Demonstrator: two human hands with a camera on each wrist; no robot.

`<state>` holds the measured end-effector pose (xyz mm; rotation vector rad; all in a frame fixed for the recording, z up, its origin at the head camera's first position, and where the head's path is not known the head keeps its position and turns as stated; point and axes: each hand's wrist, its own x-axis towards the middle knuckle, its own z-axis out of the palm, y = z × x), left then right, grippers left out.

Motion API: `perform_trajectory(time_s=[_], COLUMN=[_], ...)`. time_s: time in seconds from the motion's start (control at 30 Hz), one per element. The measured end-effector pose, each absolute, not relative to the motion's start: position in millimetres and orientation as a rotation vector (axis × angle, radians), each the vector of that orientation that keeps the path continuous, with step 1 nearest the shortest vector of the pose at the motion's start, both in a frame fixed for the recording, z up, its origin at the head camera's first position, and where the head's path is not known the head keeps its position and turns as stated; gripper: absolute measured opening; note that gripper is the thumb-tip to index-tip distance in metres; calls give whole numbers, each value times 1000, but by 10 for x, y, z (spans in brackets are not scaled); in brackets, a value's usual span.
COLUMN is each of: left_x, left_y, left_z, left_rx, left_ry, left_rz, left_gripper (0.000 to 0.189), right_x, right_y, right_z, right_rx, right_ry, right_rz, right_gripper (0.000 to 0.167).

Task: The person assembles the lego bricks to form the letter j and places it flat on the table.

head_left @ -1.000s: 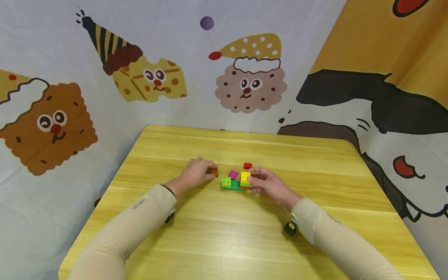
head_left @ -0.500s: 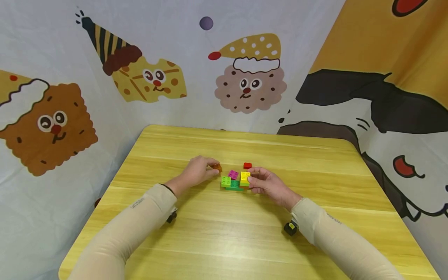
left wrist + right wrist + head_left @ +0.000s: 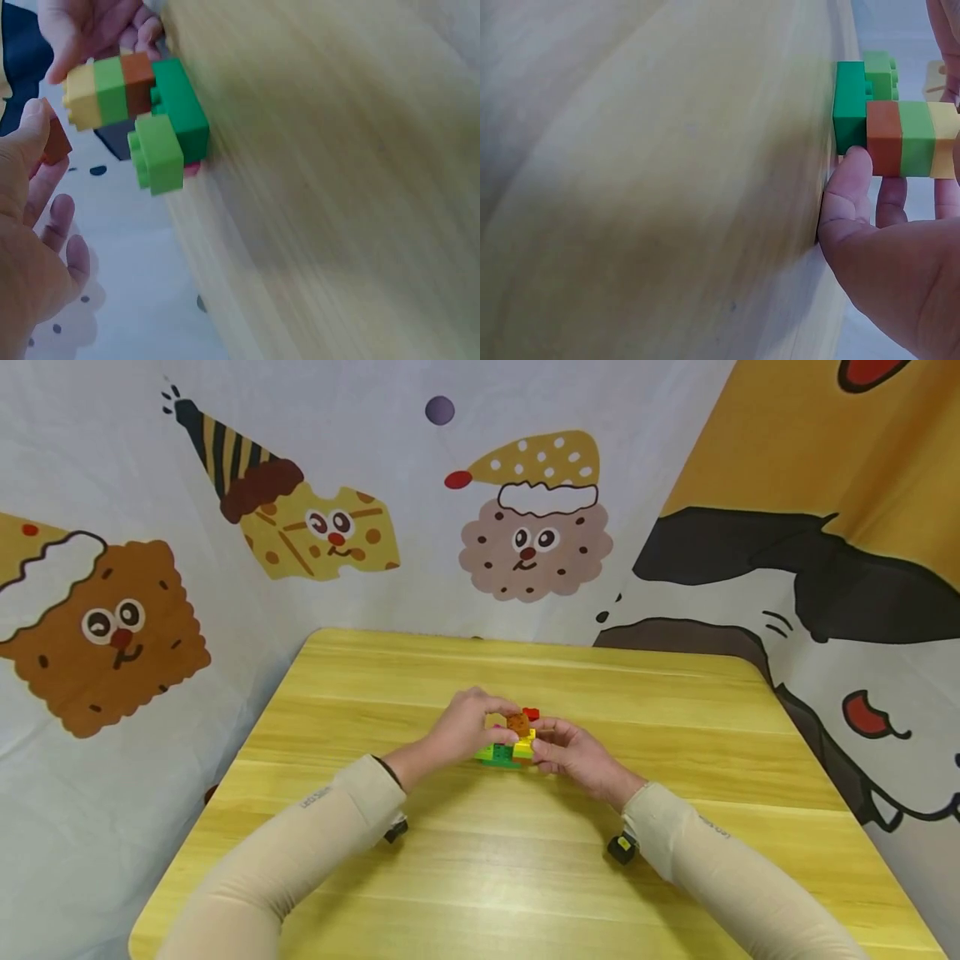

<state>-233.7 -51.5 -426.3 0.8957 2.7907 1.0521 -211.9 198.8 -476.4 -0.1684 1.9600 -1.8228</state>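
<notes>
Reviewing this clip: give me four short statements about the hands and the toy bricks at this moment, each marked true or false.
1. The left hand pinches a small brown plastic brick. True.
2. The right hand lies flat on the yellow wooden table, away from the bricks. False: its grip is on the stacked brick model.
3. The model's base is a dark green brick. True.
4. The small red brick sits on top of the model. False: it lies on the table behind it.
</notes>
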Motion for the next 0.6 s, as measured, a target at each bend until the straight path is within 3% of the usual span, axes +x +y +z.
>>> perform_trajectory(time_s=[0.43,0.6], left_x=[-2285,-2272], left_y=[-416,-404], left_z=[-4275,-4255], left_rx=[1021,1048], left_ry=[2885,2890], left_rz=[828,759], left_gripper=[43,43], right_x=[-2115,-2117], right_y=[2009,2005], right_z=[-4799,-4771], right_rx=[-157,-120], right_ry=[1999,1988], right_rz=[-1804,-1774], right_gripper=[58,69])
